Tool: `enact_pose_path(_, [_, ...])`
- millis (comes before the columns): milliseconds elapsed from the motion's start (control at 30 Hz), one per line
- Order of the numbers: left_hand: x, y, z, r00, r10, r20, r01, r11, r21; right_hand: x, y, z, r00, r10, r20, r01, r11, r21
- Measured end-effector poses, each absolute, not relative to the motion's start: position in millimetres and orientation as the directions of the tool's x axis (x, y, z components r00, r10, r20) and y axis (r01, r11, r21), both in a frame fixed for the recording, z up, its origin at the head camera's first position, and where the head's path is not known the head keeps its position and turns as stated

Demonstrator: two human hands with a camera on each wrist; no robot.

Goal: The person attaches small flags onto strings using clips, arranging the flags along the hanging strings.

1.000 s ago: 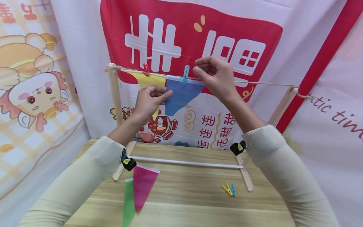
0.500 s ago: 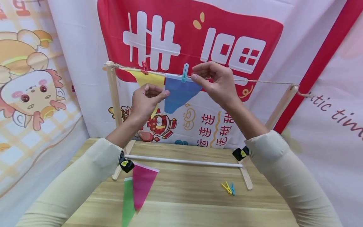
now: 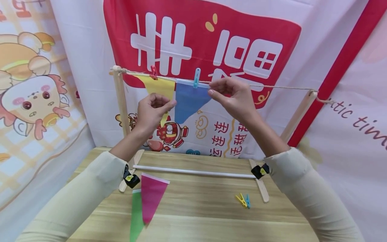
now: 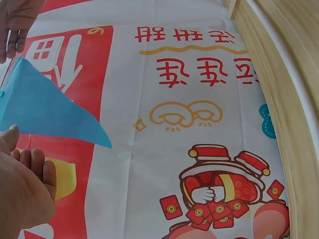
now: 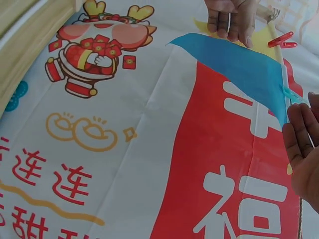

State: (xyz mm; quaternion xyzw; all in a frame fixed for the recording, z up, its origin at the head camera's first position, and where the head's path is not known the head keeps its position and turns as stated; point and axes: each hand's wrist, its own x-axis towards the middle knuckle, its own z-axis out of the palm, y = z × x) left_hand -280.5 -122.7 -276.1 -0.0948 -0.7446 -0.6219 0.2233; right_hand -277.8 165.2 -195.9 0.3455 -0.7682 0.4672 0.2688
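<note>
Blue pennant: hung from twine by light-blue clothespin
Left hand: loosely curled near pennant's left edge, nothing gripped
Right hand: half spread at right corner, nothing gripped

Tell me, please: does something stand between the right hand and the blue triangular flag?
Nothing visible does: the right hand is at the upper right corner of the blue triangular flag; touching or not, I cannot tell. The light-blue plastic clothespin grips the top edge to one side, not between them.
</note>
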Motion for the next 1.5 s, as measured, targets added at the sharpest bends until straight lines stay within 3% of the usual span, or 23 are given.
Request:
enact_pose_path(500, [-277, -127, -293, -0.868, -0.118, 0.483, 0.462, 0.168, 0.871, -276, 177, -222, -0.718, -0.240, 0.653, -0.690, 0.369, -0.623])
enact_pose_path(1033, [-274, -137, -315, -0.880, -0.062, 0.471, 0.453, 0.188, 0.871, -269, 199, -247, -0.733, -0.262, 0.628, -0.674, 0.406, -0.617])
enact_pose_path(1267, [-272, -146, -331, -0.923, -0.024, 0.384, 0.365, 0.261, 0.893, -266, 214, -260, -0.760, -0.242, 0.603, -0.641, 0.436, -0.632])
enact_pose_path(1500, [-275, -149, -348, -0.929, 0.019, 0.370, 0.365, 0.218, 0.905, -264, 223, -276, -0.770, -0.251, 0.587, -0.631, 0.442, -0.637])
